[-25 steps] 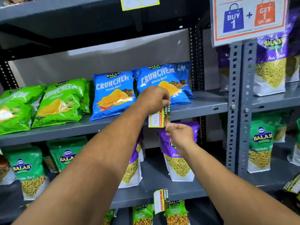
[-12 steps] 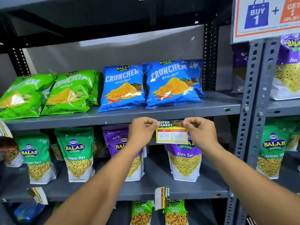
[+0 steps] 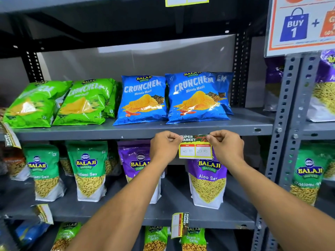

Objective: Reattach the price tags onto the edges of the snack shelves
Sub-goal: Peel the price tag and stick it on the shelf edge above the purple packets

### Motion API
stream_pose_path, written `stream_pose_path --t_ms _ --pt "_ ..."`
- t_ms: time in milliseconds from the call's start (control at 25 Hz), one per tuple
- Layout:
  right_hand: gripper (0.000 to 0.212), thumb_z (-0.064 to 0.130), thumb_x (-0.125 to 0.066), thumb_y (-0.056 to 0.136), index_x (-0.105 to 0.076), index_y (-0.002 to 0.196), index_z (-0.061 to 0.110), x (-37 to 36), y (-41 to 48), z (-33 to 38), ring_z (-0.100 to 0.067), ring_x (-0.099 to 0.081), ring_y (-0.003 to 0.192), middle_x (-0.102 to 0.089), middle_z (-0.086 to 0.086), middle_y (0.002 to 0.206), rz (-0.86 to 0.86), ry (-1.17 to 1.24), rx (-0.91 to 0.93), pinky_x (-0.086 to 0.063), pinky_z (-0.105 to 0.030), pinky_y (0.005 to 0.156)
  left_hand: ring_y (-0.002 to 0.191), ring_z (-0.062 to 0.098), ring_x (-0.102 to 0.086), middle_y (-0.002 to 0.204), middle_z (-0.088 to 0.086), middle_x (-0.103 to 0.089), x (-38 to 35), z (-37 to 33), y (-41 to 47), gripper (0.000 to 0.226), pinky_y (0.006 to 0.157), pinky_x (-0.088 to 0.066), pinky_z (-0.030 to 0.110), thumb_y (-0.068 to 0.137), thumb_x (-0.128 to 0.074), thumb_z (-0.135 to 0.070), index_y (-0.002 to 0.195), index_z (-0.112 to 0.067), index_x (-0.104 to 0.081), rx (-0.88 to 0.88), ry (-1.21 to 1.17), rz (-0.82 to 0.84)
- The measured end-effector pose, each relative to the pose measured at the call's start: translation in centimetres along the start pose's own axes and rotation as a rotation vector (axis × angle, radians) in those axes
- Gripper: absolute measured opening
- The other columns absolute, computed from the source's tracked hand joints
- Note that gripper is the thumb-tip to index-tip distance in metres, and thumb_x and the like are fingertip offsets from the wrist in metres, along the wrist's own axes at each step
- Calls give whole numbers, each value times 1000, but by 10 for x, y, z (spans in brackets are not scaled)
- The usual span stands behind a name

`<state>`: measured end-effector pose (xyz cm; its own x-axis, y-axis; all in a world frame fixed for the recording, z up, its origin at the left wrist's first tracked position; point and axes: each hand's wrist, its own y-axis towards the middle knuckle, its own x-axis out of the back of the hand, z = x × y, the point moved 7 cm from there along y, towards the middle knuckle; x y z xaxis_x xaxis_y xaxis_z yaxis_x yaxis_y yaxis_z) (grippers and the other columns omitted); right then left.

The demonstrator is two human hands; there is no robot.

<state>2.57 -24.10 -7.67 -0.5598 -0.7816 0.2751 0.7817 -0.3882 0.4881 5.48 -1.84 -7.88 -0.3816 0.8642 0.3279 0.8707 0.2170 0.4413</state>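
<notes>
We face a grey steel rack point(image 3: 282, 113) with perforated uprights, set against a pale grey wall point(image 3: 141, 60). Our left hand point(image 3: 164, 148) and right hand point(image 3: 227, 147) hold a price tag point(image 3: 195, 147) flat against the front edge of the middle shelf point(image 3: 90, 134). The fingers of each hand are pinched together on an upper corner of the tag, left on the left corner, right on the right corner. The tag's dark header strip lies on the shelf edge; its yellow-bordered lower part, marked 40 Rs and 20 Rs, hangs below the edge. On the middle shelf, directly above the tag, stand two blue bags point(image 3: 195, 98), with two green bags point(image 3: 59, 104) to their left. The shelf below carries green pouches point(image 3: 87, 171) at left and purple pouches point(image 3: 208, 176) behind and beneath our hands. A second tag point(image 3: 179, 224) hangs turned sideways from the edge of the lower shelf point(image 3: 208, 222), between our forearms. A third tag point(image 3: 11, 137) hangs tilted at the far left end of the middle shelf edge. At upper right a promo sign point(image 3: 299, 26) reading BUY 1 is fixed to the upright, and the adjacent rack bay at right holds more purple and green pouches. A yellow-edged tag point(image 3: 186, 0) shows at the top shelf edge, partly cut off by the frame.
</notes>
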Motion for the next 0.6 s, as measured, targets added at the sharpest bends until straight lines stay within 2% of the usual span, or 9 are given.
stream_pose_path --t_ms 160,280,400,480,600 --pt "10 28 -71 82 -69 72 26 2 2 4 3 -61 65 -66 16 63 19 -6 30 -44 -15 60 72 9 -68 66 -15 -70 2 -3 -1 17 69 -59 36 77 -74 -34 63 -29 -67 -2 31 -6" --pt "10 29 -71 81 -69 71 26 5 6 12 4 -60 63 -65 17 61 2 -12 61 -41 -13 56 74 10 -68 70 -13 -72 6 -9 4 15 72 -59 38 77 -73 -35 65 -29 -68 -23 31 -16" --pt "10 30 -71 81 -69 72 26 5 11 16 2 -61 65 -66 16 63 -2 -28 87 -44 -19 62 78 12 -69 77 -9 -75 7 -14 7 14 74 -59 39 78 -73 -36 67 -27 -68 -29 42 -19" --pt "13 30 -71 81 -67 69 28 4 13 15 -1 -62 66 -66 15 63 1 -42 87 -45 -22 66 77 12 -69 75 -11 -74 7 -15 7 16 73 -59 38 78 -72 -38 69 -26 -68 -25 55 -28" --pt "14 30 -70 81 -66 67 29 4 16 15 0 -62 67 -65 16 61 -11 -51 81 -44 -19 61 76 14 -67 63 -17 -66 7 -18 6 19 66 -54 32 79 -70 -41 67 -27 -65 -46 95 -53"
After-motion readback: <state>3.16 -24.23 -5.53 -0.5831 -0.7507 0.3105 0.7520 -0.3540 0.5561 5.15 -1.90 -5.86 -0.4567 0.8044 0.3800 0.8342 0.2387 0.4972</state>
